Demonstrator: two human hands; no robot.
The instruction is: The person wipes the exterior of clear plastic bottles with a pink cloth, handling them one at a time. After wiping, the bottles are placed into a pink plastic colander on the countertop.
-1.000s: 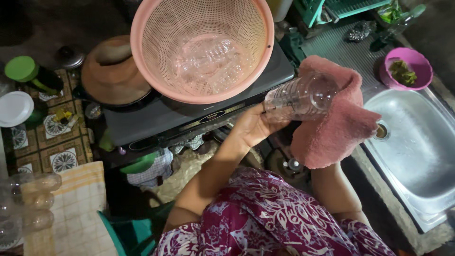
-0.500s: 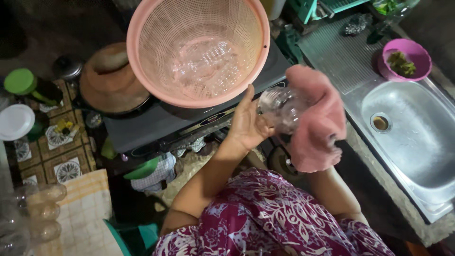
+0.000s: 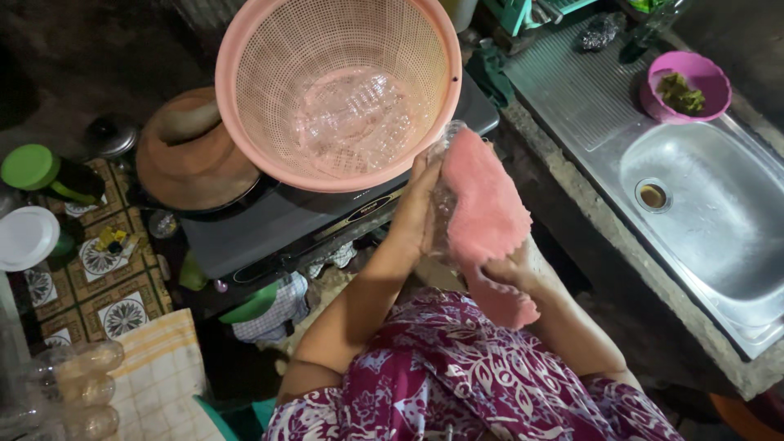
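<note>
Steadying a clear plastic cup [image 3: 443, 200] in my left hand [image 3: 415, 214], I grip the pink cloth [image 3: 487, 220] with my right hand [image 3: 516, 268], wrapping it against the cup's side for wiping.

Light's falling brightest at three o'clock, sheen on the sink [image 3: 702, 204]. Basket [image 3: 339, 86] at twelve is evenly lit. Nine o'clock corners sink into murky shadow, with soft, grainy detail and slight wide-angle stretch.
</note>
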